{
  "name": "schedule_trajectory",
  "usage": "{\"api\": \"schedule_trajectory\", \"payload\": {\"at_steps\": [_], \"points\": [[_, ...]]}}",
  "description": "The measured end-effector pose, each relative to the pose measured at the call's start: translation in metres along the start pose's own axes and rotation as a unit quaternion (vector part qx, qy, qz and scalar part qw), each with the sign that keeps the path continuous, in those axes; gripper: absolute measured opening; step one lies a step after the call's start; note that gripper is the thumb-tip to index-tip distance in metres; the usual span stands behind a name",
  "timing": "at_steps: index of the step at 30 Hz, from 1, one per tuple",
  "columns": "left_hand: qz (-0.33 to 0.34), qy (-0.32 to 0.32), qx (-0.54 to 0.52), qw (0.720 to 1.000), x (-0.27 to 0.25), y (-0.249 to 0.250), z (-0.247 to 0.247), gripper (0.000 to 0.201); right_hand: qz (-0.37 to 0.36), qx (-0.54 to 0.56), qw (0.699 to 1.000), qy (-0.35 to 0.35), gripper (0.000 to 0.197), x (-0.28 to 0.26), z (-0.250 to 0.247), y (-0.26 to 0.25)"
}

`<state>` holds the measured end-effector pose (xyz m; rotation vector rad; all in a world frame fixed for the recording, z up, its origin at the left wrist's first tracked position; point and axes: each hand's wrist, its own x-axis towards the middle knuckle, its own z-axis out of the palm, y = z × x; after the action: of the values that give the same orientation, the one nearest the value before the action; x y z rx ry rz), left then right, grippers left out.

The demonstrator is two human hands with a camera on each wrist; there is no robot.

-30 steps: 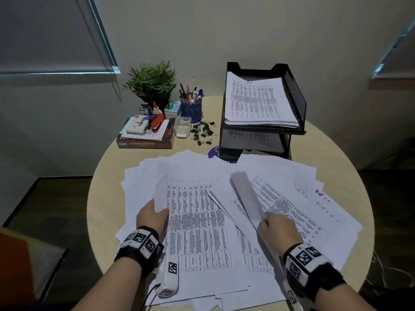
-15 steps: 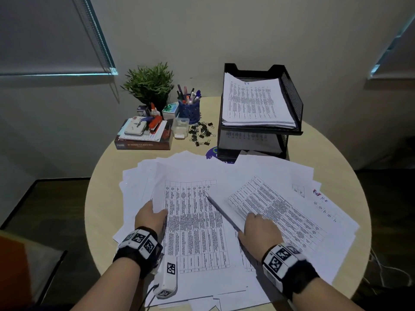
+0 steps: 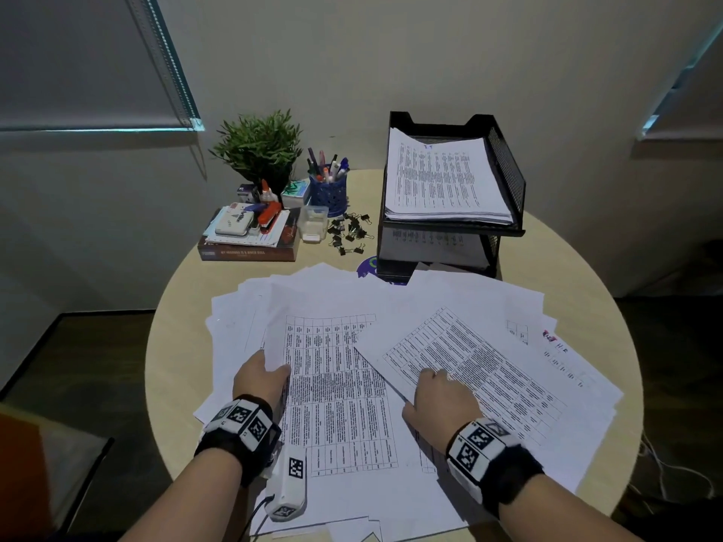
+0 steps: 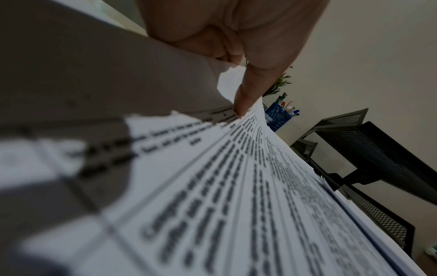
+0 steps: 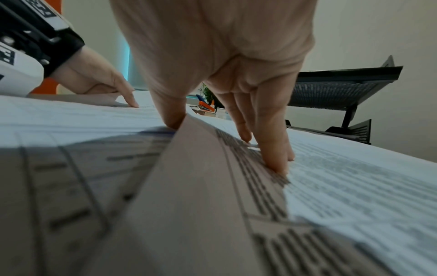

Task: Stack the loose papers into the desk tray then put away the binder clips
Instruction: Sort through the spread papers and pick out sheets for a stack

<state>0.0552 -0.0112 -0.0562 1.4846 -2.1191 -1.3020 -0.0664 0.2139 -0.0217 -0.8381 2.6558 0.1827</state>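
Two hands grab paper: left hand (image 3: 261,379) pinches one sheet (image 3: 336,393), right hand (image 3: 440,400) pinches another sheet (image 3: 481,369), on a round table (image 3: 579,283) by a wall.

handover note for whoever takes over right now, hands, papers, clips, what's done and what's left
Left hand: pinches the edge of a printed sheet in the loose papers.
Right hand: thumb under, fingers on top of another sheet's edge.
Desk tray: top shelf already holds a stack.
Binder clips: scattered beside the small clear box, untouched.
Left: gather the spread sheets, stack them in the tray, then put the clips away.
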Motion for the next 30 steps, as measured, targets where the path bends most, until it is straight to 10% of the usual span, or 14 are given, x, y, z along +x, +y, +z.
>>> {"api": "schedule_trajectory", "payload": {"at_steps": [20, 30], "points": [[-0.001, -0.063, -0.055, 0.996, 0.010, -0.013, -0.004, 0.021, 0.059, 0.301, 0.951, -0.046, 0.016, 0.018, -0.054, 0.040], [-0.020, -0.109, -0.156, 0.982, -0.004, -0.001, 0.014, 0.018, 0.020, 0.400, 0.915, -0.048, 0.070, 0.006, -0.044, 0.021]]}}
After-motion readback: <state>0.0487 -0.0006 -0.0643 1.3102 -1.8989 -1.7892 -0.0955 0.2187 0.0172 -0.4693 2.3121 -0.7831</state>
